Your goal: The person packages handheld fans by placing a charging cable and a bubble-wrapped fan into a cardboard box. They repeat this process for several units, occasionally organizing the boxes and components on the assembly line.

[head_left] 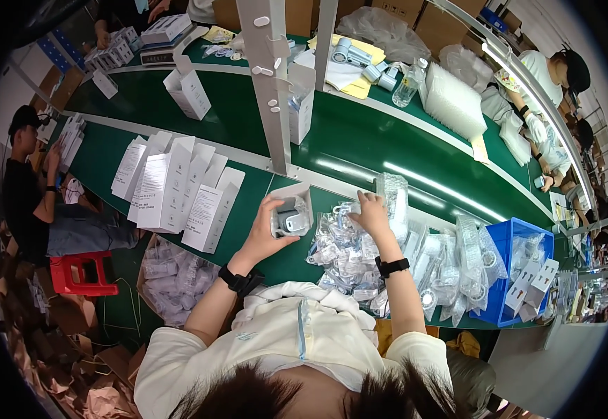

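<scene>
My left hand (265,234) is wrapped round an open white carton (304,193), tilted so its mouth faces me. Inside the carton sits a grey device (292,221) in clear bubble wrap. My right hand (371,213) reaches over a heap of small clear plastic bags (346,244) holding white parts. Its fingers are apart at the heap's far edge, close to a bubble-wrapped piece (393,192), and I see nothing held in them. Both wrists wear black bands.
White cartons (164,185) stand at left on the green bench. More bubble-wrapped items (443,265) lie at right, beside a blue bin (505,241). A metal post (265,91) rises ahead, by a green conveyor (360,153). A person (35,181) sits at far left near a red stool (84,272).
</scene>
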Motion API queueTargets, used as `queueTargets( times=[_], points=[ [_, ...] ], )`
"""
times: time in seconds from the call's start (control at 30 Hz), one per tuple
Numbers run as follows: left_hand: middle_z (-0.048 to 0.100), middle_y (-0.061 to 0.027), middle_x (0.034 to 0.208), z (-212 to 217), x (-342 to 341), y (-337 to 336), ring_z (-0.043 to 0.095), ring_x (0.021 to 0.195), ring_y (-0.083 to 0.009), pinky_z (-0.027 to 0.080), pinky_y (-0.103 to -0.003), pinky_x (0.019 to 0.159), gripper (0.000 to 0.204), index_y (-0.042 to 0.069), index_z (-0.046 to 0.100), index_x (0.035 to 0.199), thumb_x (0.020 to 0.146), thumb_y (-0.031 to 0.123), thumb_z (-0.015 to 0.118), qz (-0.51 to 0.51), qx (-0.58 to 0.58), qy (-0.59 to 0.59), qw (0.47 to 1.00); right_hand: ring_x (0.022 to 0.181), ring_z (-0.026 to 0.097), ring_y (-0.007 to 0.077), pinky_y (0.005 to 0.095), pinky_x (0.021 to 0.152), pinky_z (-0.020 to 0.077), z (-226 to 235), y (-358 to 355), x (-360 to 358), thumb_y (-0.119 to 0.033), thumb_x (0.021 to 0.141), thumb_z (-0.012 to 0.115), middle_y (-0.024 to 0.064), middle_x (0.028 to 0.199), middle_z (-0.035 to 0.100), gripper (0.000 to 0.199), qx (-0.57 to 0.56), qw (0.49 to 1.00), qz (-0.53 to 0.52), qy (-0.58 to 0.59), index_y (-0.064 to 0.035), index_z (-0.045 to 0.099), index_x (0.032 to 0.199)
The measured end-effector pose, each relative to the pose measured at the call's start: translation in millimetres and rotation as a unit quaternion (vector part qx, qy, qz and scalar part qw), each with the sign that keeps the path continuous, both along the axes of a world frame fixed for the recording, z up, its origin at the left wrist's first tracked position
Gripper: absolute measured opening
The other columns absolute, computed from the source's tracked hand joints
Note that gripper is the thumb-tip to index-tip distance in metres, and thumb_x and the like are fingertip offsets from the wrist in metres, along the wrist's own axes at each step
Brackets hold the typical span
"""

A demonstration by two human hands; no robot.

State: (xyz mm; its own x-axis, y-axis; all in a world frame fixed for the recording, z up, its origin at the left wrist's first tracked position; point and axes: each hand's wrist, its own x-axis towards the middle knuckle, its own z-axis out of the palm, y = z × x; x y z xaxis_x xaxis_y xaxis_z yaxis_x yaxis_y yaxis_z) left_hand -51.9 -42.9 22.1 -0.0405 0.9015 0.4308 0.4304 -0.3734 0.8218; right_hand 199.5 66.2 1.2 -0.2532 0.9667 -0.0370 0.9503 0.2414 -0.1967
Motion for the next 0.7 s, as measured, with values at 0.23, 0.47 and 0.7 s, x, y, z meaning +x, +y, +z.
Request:
queueTargets(
  times=[0.23, 0.47, 0.7],
  points=[
    [0.055, -0.0095, 0.087, 24.6, -5.8, 4.7, 0.054, 0.075, -0.0169, 0.041, -0.029, 0.063, 0.015, 0.002, 0.059, 0.070, 0.063, 0.006, 0.071, 0.056, -0.041, -0.007, 0.998, 0.097, 0.049, 0.0295, 0.0404, 0.079, 0.0429, -23.9, 4.2, 25.3, -0.012, 0.062, 0.070, 0.0077, 0.098, 0.054, 0.034, 0.035, 0.987, 0.132, 0.091, -0.0106, 0.061, 0.096],
    [0.058, -0.0115, 0.068, 37.5, -13.2, 16.9, 0.057, 0.060, -0.0245, 0.042, -0.029, 0.055, 0.014, -0.002, 0.058, 0.069, 0.063, 0.005, 0.069, 0.104, -0.148, -0.027, 0.983, 0.088, 0.055, 0.0270, 0.0389, 0.071, 0.0465, 60.2, -27.5, 9.1, -0.005, 0.060, 0.069, 0.0070, 0.092, 0.058, 0.038, 0.112, 0.948, 0.272, 0.118, -0.0082, 0.059, 0.096],
    [0.059, -0.0115, 0.066, 34.2, -12.9, 20.6, 0.056, 0.058, -0.0234, 0.041, -0.029, 0.053, 0.012, -0.002, 0.059, 0.068, 0.064, 0.005, 0.068, 0.104, -0.129, -0.026, 0.986, 0.086, 0.058, 0.0237, 0.0337, 0.071, 0.0479, 108.7, -59.2, -67.3, 0.006, 0.056, 0.068, 0.0111, 0.094, 0.060, 0.040, 0.226, 0.815, 0.304, 0.438, -0.0058, 0.056, 0.092]
  ],
)
